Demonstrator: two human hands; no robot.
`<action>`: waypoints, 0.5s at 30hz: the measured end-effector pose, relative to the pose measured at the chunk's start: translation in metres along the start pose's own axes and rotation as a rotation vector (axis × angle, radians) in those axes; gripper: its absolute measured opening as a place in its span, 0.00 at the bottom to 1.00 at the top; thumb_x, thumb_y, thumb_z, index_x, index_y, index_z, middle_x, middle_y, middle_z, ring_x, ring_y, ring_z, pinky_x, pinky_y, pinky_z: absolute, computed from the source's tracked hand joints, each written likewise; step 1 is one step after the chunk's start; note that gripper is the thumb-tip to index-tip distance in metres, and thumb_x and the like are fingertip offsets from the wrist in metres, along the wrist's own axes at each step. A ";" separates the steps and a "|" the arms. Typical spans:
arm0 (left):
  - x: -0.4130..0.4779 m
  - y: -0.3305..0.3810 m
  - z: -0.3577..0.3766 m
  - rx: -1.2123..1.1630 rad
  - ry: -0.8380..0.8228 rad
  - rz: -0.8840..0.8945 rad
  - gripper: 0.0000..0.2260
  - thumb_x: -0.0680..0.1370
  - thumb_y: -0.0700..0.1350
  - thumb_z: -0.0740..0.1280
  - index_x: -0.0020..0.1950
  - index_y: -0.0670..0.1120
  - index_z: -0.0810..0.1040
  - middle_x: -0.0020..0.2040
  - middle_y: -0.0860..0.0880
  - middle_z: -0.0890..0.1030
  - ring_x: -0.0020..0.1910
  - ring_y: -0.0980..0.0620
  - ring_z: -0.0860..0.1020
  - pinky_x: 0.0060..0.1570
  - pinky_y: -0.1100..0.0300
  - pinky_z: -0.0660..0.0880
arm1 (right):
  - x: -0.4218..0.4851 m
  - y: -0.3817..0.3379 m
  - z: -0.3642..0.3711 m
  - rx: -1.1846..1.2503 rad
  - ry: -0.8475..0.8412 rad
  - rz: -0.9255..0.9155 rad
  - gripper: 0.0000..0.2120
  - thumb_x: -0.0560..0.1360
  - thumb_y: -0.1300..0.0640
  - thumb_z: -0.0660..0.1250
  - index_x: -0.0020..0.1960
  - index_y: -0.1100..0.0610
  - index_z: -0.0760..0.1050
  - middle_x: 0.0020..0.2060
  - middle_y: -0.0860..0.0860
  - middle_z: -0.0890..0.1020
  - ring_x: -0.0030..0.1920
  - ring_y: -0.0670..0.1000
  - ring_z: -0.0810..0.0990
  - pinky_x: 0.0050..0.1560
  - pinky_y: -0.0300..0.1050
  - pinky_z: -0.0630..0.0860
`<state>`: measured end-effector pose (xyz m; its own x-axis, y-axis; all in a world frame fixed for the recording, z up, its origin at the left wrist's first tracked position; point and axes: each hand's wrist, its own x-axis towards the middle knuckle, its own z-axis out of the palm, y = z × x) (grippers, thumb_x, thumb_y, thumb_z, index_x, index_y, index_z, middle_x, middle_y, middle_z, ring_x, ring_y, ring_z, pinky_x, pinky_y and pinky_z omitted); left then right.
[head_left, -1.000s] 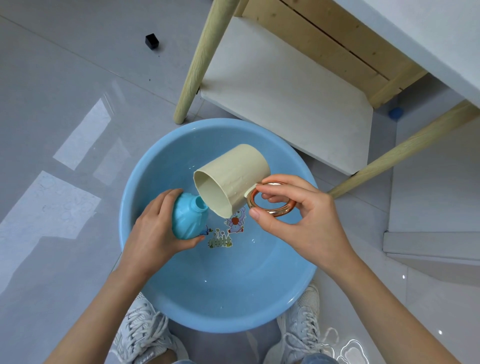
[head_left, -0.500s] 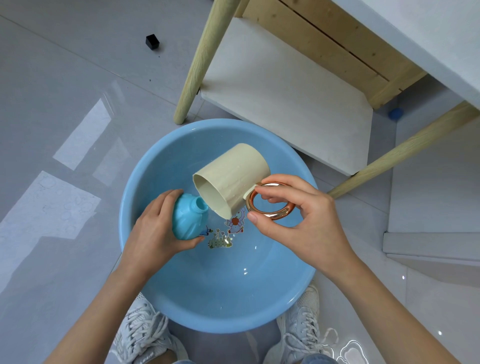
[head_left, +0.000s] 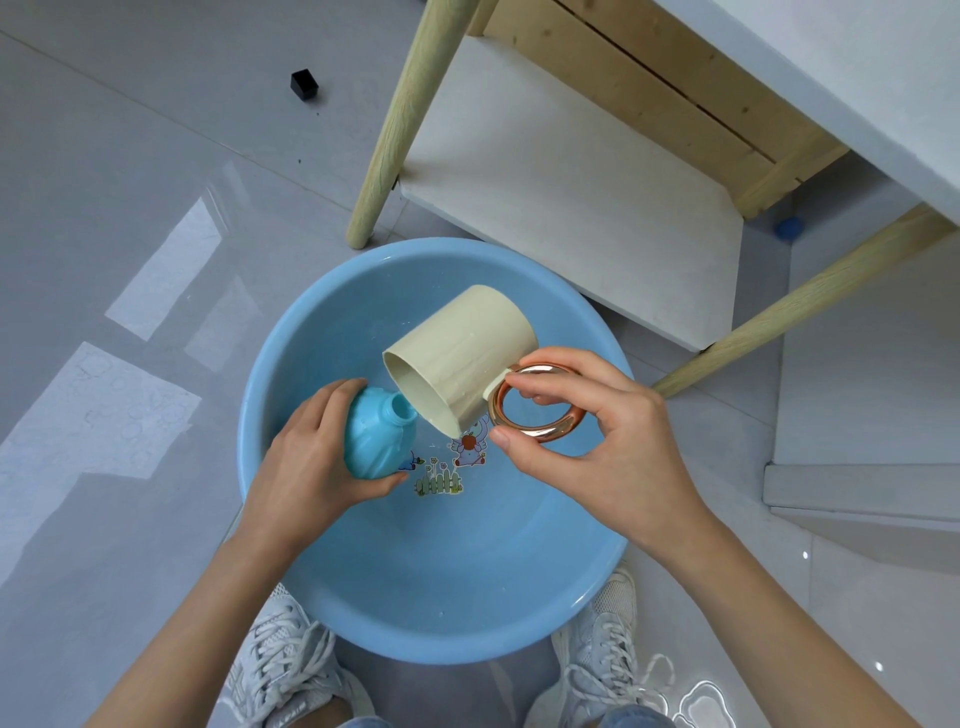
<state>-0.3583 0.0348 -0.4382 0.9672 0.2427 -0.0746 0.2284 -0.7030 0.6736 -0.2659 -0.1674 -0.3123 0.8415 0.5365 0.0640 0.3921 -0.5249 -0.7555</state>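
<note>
Copper-coloured ring handle (head_left: 540, 408) pinched by the right hand (head_left: 597, 447), just right of frame centre: forefinger curled over the top of the ring, thumb pressed against its lower left edge, other fingers bent behind. Fixed to that ring, a cream mug (head_left: 462, 358), tipped on its side up and left of the hand, open mouth facing lower left, lowest part of the rim hanging just over the bottle's neck. Wet streaks on the mug's wall.

Left of centre, the left hand (head_left: 311, 467) wrapped round a small turquoise bottle (head_left: 376, 441): fingers curled over its upper side, thumb under its lower side, the body poking out to the right of the palm, the short open neck pointing up and right at the mug's rim. Very near it; touching or not, cannot tell.

Below both hands, a round light-blue basin (head_left: 415, 597) on the grey tiled floor (head_left: 130, 156), filling the middle of the frame. On its bottom, between the two hands, a cartoon print (head_left: 452, 467) with a little fence. At the bottom edge, pale laced trainers (head_left: 291, 670), one under each side of the basin's near rim. Upper middle, a light wooden leg (head_left: 405, 114) slanting down to the floor just above the basin; to its right, a white shelf (head_left: 571, 182). Upper left, well apart, a small black cube (head_left: 304, 84).
</note>
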 end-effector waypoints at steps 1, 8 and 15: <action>0.000 0.000 0.000 0.000 0.001 -0.003 0.41 0.58 0.54 0.81 0.67 0.44 0.70 0.61 0.48 0.76 0.58 0.45 0.75 0.54 0.52 0.72 | 0.000 0.000 0.000 -0.002 -0.001 -0.003 0.18 0.68 0.49 0.73 0.53 0.59 0.83 0.52 0.50 0.80 0.48 0.46 0.80 0.50 0.38 0.77; 0.000 -0.001 0.000 0.004 -0.008 -0.003 0.41 0.58 0.53 0.81 0.67 0.43 0.70 0.61 0.48 0.76 0.58 0.44 0.75 0.54 0.51 0.72 | 0.000 -0.001 0.000 -0.016 -0.002 -0.020 0.18 0.68 0.50 0.74 0.53 0.59 0.82 0.52 0.51 0.80 0.48 0.45 0.79 0.51 0.37 0.76; -0.001 -0.001 0.000 0.000 -0.001 0.000 0.41 0.58 0.54 0.81 0.67 0.44 0.70 0.61 0.49 0.75 0.58 0.45 0.75 0.54 0.53 0.71 | -0.001 -0.001 0.000 -0.039 0.001 -0.034 0.17 0.67 0.51 0.75 0.53 0.59 0.83 0.52 0.51 0.80 0.48 0.43 0.79 0.51 0.36 0.75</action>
<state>-0.3589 0.0349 -0.4386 0.9673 0.2422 -0.0751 0.2283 -0.7031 0.6735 -0.2670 -0.1667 -0.3117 0.8276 0.5540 0.0900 0.4348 -0.5315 -0.7270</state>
